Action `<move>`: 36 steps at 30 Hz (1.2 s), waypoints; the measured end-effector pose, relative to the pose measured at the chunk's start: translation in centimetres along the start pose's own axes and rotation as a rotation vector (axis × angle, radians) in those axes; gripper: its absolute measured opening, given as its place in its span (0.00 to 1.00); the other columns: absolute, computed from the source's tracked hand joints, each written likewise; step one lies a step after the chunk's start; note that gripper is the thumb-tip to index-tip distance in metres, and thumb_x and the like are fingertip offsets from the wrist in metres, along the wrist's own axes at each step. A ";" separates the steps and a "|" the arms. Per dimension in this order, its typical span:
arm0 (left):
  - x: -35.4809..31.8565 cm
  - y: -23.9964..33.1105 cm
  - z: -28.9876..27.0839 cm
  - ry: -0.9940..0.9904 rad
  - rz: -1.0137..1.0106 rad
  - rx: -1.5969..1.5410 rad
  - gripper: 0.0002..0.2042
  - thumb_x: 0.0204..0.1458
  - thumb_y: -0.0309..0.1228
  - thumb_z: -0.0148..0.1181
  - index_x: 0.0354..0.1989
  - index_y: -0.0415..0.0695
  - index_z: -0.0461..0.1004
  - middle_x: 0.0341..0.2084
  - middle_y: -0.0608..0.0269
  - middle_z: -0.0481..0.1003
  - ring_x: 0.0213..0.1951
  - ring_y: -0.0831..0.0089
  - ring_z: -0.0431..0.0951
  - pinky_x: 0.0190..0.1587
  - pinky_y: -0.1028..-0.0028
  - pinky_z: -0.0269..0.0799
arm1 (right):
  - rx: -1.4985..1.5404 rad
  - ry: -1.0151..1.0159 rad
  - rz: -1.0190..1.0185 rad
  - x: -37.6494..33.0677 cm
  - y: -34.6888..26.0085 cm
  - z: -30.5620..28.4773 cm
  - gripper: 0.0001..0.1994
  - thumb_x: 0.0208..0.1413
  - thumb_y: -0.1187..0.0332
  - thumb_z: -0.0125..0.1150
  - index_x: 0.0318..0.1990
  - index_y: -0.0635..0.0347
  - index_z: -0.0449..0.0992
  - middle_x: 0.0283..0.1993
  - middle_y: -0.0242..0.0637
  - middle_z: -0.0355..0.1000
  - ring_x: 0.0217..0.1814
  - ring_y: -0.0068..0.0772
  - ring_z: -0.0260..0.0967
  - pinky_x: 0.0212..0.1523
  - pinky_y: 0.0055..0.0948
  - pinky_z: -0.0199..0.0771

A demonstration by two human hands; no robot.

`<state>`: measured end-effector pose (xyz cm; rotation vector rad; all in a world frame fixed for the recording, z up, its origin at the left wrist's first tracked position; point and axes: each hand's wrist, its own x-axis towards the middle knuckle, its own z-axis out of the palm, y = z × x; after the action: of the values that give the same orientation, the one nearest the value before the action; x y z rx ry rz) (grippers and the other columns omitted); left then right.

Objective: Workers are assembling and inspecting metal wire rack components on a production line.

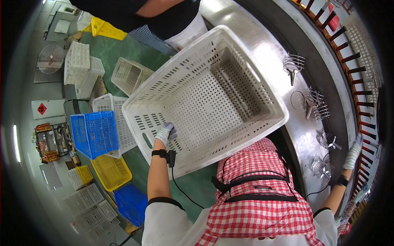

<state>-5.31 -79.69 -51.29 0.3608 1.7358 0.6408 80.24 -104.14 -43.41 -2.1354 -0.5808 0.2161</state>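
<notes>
A large white plastic crate (205,110) with slotted walls and a perforated bottom is tilted in front of me. My left hand (166,133), in a whitish glove with grey fingers, is closed at its near left wall beside the handle slot, with the fingers on the inner side. Far to the right, my gloved right hand (353,153) reaches up beside a curved rack of dark pegs (363,123). Its fingers are small and unclear there, and I cannot make out whether they touch a peg. Wire-loop metal pieces (316,105) lie on the steel counter between crate and rack.
A steel counter (262,37) curves along the right. Another person (164,20) stands beyond the crate. On the green floor at left are a blue crate (94,131), a yellow crate (111,170) and stacked white crates (82,69). A fan (51,58) stands near the wall.
</notes>
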 end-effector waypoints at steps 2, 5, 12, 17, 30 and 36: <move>3.3 -0.8 -0.6 0.014 -0.084 0.072 0.16 0.50 0.36 0.56 0.47 0.50 0.66 0.36 0.65 0.69 0.36 0.68 0.72 0.37 0.62 0.73 | 0.161 -0.215 0.066 -5.4 -1.8 3.7 0.32 0.57 0.50 0.49 0.61 0.65 0.56 0.61 0.47 0.56 0.62 0.35 0.54 0.59 0.37 0.57; 3.6 -2.6 -1.1 0.032 -0.085 0.123 0.20 0.50 0.42 0.55 0.51 0.51 0.65 0.38 0.67 0.68 0.41 0.70 0.70 0.40 0.63 0.68 | 0.386 -0.408 0.263 -12.3 -9.0 11.5 0.30 0.57 0.52 0.51 0.61 0.60 0.56 0.58 0.41 0.60 0.57 0.32 0.59 0.57 0.28 0.60; -9.3 -1.1 -6.1 0.531 0.822 0.135 0.26 0.46 0.30 0.57 0.54 0.32 0.59 0.52 0.46 0.63 0.55 0.58 0.62 0.57 0.66 0.58 | -0.210 -0.735 -0.280 -17.2 -16.5 22.7 0.28 0.59 0.56 0.50 0.61 0.65 0.55 0.60 0.46 0.60 0.60 0.35 0.57 0.57 0.31 0.58; -12.2 -6.9 -11.6 0.826 0.404 0.616 0.34 0.38 0.40 0.65 0.55 0.39 0.61 0.52 0.47 0.64 0.54 0.54 0.64 0.56 0.64 0.60 | 0.251 -1.034 -0.016 -13.5 -10.4 26.5 0.28 0.52 0.71 0.55 0.60 0.71 0.55 0.51 0.43 0.65 0.48 0.31 0.64 0.49 0.24 0.66; -14.2 -19.1 -13.2 0.482 0.196 0.212 0.20 0.34 0.22 0.62 0.41 0.41 0.74 0.31 0.60 0.77 0.34 0.66 0.75 0.39 0.67 0.70 | 0.389 -0.998 -0.043 -10.5 -9.6 32.4 0.14 0.46 0.73 0.54 0.43 0.59 0.66 0.25 0.26 0.63 0.20 0.18 0.57 0.17 0.19 0.55; -16.3 -23.1 -14.7 0.709 0.190 0.062 0.20 0.33 0.24 0.59 0.41 0.39 0.73 0.31 0.53 0.76 0.32 0.61 0.75 0.37 0.66 0.71 | 0.279 -1.061 -0.120 -9.2 -15.7 37.0 0.15 0.41 0.76 0.51 0.41 0.62 0.68 0.23 0.26 0.63 0.17 0.17 0.55 0.15 0.19 0.54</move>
<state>-13.00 -110.52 -49.74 0.3691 2.4185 0.9271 53.79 -74.04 -53.25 -1.5767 -1.1762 1.3133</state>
